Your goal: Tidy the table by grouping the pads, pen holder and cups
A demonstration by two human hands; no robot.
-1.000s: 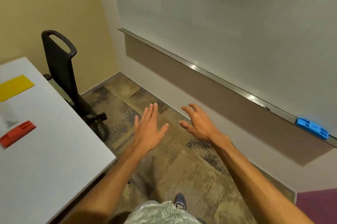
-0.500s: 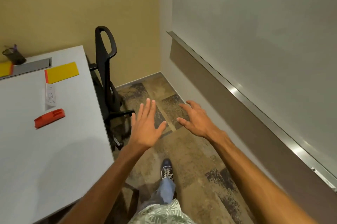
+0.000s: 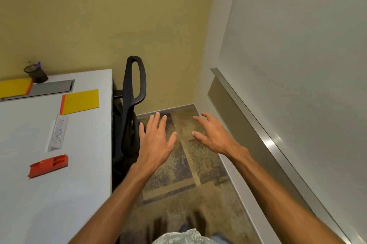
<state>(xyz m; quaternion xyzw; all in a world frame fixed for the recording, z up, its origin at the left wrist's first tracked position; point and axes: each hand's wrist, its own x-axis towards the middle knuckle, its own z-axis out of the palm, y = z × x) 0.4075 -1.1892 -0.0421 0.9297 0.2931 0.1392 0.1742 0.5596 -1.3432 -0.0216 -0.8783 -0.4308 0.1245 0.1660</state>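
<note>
Two yellow pads lie on the white table [image 3: 83, 194]: one pad [image 3: 80, 104] with an orange edge near the table's right side, another pad [image 3: 14, 87] at the far left. A black mesh pen holder [image 3: 36, 74] with pens stands at the table's back edge, touching that left pad's corner. No cups are in view. My left hand [image 3: 156, 138] and my right hand [image 3: 213, 136] hover over the floor to the right of the table, both with fingers spread and holding nothing.
A folded "CHECK-IN" paper sign [image 3: 58, 133] and an orange whiteboard eraser [image 3: 48, 165] lie on the table. A grey cable flap [image 3: 51, 88] is set in the tabletop. A black chair [image 3: 130, 116] stands against the table's right edge. A whiteboard tray [image 3: 264, 136] runs along the right wall.
My view has swung left, bringing the table, pads and pen holder further into sight. Both hands stay open in front of me, holding nothing.
</note>
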